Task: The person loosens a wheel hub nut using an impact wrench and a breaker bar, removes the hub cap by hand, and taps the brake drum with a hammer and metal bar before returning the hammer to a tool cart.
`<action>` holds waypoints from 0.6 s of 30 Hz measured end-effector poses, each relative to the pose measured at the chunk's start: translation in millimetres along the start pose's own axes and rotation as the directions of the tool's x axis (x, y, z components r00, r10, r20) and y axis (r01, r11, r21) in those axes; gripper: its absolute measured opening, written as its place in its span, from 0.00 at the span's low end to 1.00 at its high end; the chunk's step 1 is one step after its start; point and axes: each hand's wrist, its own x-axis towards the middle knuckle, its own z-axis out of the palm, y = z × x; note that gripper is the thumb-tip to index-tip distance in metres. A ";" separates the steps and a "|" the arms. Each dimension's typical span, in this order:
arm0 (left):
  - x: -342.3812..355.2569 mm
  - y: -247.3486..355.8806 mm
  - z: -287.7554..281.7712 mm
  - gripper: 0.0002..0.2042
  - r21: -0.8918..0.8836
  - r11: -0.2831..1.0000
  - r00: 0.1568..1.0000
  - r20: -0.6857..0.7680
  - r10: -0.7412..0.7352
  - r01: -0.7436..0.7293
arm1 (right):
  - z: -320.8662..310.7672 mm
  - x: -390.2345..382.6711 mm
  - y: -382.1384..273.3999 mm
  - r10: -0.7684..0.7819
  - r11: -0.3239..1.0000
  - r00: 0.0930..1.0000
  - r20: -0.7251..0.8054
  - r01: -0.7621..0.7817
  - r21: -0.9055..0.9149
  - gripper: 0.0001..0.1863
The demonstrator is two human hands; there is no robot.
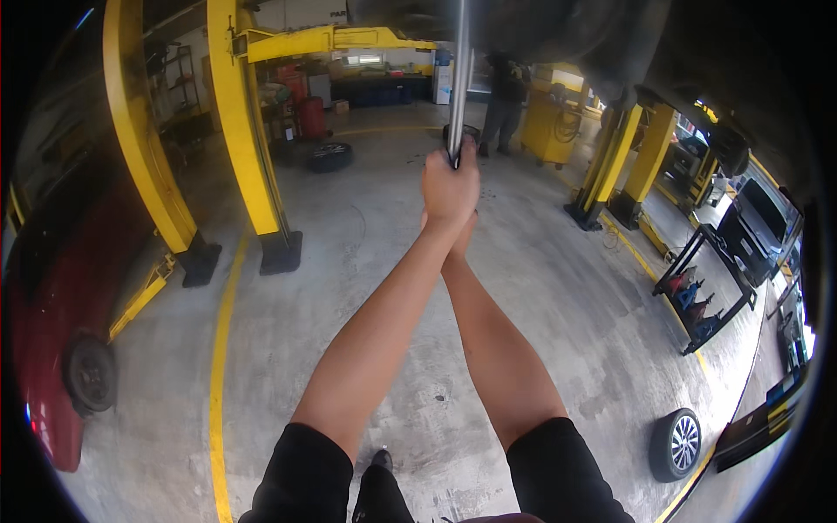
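I hold a long silver metal pipe upright in front of me, running up toward the dark underside of a raised vehicle. My left hand is closed around the pipe's lower part, thumb up. My right hand is just below and behind it, mostly hidden, its fingers wrapped at the same grip. Both my forearms stretch forward from the lower edge.
Yellow lift posts stand left and right. A red car is at the left. A person stands beyond my hands. A tool cart and loose wheel are at the right, another tire farther back.
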 end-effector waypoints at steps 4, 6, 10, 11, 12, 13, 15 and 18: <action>6.3 -4.9 0.8 0.19 0.084 0.983 0.965 -0.196 0.176 -0.162 | 1.9 -6.8 -19.8 0.300 0.937 0.952 0.058 -0.306 0.169 0.09; 9.0 -7.1 0.7 0.18 0.139 0.987 0.977 -0.188 0.103 -0.077 | 0.4 -7.9 -25.1 0.337 0.926 0.936 0.102 -0.349 0.143 0.10; 5.2 -6.5 7.2 0.17 0.172 0.981 0.963 -0.233 0.132 -0.093 | 1.8 -1.9 -16.6 0.421 0.880 0.900 0.115 -0.435 0.187 0.11; 6.2 -7.4 8.0 0.17 0.176 0.978 0.958 -0.241 0.157 -0.116 | 1.1 -1.3 -15.5 0.369 0.892 0.917 0.153 -0.396 0.217 0.11; 7.8 -8.8 8.8 0.17 0.178 0.974 0.952 -0.248 0.180 -0.137 | 3.0 2.1 -16.0 0.364 0.893 0.918 0.155 -0.392 0.222 0.11; 7.5 -7.6 8.8 0.17 0.181 0.974 0.952 -0.250 0.180 -0.136 | 1.8 4.2 -19.2 0.417 0.866 0.895 0.157 -0.444 0.230 0.11; 9.7 -4.9 8.9 0.16 0.180 0.980 0.972 -0.202 0.118 -0.082 | 3.7 3.7 -13.5 0.470 0.836 0.868 0.160 -0.496 0.235 0.12; 13.8 -13.2 7.8 0.15 0.175 0.972 0.952 -0.233 0.198 -0.159 | 12.5 2.2 -7.0 0.312 0.932 0.944 0.105 -0.325 0.159 0.12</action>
